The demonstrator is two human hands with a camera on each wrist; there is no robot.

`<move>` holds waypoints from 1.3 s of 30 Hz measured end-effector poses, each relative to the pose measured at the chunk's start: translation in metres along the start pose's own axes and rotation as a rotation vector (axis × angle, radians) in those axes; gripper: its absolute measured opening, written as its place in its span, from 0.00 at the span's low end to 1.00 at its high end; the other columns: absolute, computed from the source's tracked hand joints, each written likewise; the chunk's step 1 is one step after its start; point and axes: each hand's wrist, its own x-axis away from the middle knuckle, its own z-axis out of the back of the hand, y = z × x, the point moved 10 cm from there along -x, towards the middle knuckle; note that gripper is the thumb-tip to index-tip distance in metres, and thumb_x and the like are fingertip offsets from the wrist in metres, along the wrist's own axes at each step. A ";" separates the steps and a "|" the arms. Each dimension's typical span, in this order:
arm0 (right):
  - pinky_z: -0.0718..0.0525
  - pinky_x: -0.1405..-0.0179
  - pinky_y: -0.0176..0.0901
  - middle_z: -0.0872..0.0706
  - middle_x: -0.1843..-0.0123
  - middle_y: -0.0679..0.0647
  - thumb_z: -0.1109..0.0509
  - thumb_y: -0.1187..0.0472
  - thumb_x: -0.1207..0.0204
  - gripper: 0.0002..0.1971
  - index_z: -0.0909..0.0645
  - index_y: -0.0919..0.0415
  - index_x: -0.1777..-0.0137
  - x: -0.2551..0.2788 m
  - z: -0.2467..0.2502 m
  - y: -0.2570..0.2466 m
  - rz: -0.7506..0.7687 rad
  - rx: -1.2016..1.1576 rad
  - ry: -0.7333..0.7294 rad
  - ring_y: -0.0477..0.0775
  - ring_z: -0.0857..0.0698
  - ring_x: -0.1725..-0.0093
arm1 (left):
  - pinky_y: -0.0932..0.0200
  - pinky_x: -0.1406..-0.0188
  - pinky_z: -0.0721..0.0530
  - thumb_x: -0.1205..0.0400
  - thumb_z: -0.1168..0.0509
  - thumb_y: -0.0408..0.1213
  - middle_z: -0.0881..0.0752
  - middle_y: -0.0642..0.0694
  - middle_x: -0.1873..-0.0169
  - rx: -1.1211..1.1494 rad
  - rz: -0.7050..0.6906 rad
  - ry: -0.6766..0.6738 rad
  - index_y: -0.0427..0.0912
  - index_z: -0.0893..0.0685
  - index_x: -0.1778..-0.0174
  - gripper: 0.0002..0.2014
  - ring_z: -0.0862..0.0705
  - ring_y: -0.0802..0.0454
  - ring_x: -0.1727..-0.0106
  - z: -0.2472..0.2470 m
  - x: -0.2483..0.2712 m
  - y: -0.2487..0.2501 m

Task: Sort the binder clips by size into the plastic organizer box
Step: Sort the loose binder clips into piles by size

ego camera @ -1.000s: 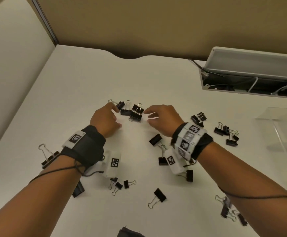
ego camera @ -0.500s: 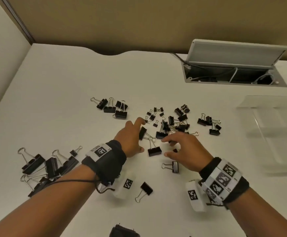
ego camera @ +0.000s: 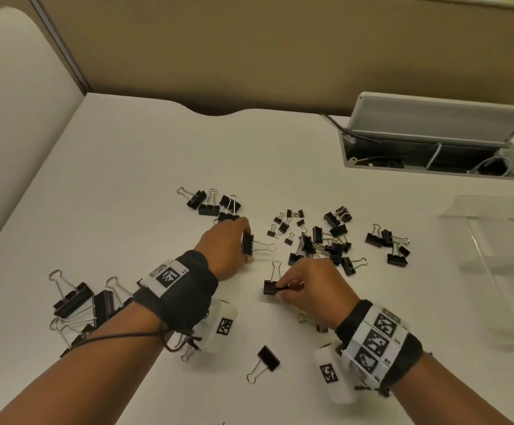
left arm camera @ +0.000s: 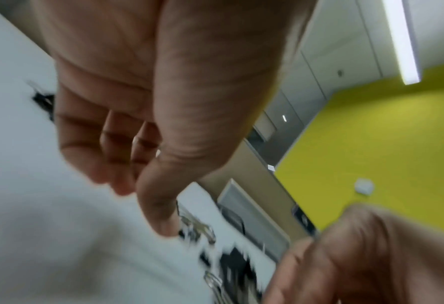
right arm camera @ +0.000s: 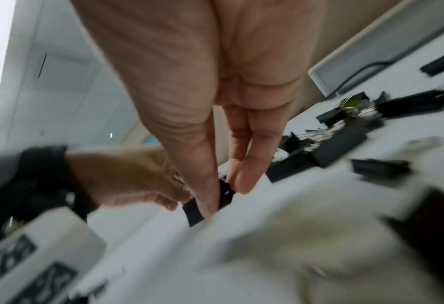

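Note:
Black binder clips of several sizes lie scattered on the white table [ego camera: 127, 185]. My left hand [ego camera: 229, 246] holds one medium clip [ego camera: 247, 243] upright, its wire handles pointing right. My right hand [ego camera: 306, 286] pinches another medium clip [ego camera: 270, 287] against the table; in the right wrist view thumb and fingers close on that clip [right arm camera: 210, 203]. The left wrist view is blurred and shows curled fingers [left arm camera: 106, 148]. The clear plastic organizer box [ego camera: 500, 265] stands at the right, away from both hands.
Large clips [ego camera: 75, 299] are heaped at the left by my forearm. A medium group [ego camera: 212, 204] lies at the back, small clips [ego camera: 286, 225] and a mixed pile [ego camera: 329, 243] in the middle. An open cable hatch [ego camera: 433, 148] sits at the back right.
Both hands pulled back from the far group toward the middle of the table. The left hand picked up a medium clip and the right hand closed on another one.

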 end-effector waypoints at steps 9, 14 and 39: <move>0.15 0.53 0.38 0.11 0.53 0.52 0.25 0.63 0.28 0.06 0.10 0.55 0.53 -0.085 0.041 -0.066 0.090 -0.100 0.134 0.49 0.13 0.54 | 0.58 0.57 0.25 0.31 0.20 0.41 0.13 0.42 0.59 0.249 0.301 0.410 0.43 0.18 0.45 0.21 0.15 0.44 0.52 0.102 -0.017 -0.100; 0.20 0.47 0.44 0.15 0.45 0.60 0.33 0.65 0.22 0.11 0.12 0.59 0.43 -0.126 0.012 -0.098 0.176 0.125 0.097 0.59 0.16 0.46 | 0.54 0.48 0.22 0.31 0.22 0.36 0.12 0.37 0.50 0.180 0.317 0.356 0.41 0.17 0.43 0.21 0.16 0.40 0.46 0.083 -0.040 -0.104; 0.28 0.33 0.47 0.27 0.24 0.42 0.26 0.49 0.28 0.29 0.27 0.43 0.26 -0.002 0.041 0.100 -0.148 0.106 0.207 0.51 0.31 0.29 | 0.52 0.43 0.19 0.24 0.29 0.54 0.27 0.38 0.38 -0.125 -0.087 -0.191 0.51 0.25 0.32 0.26 0.20 0.41 0.44 -0.057 -0.045 0.092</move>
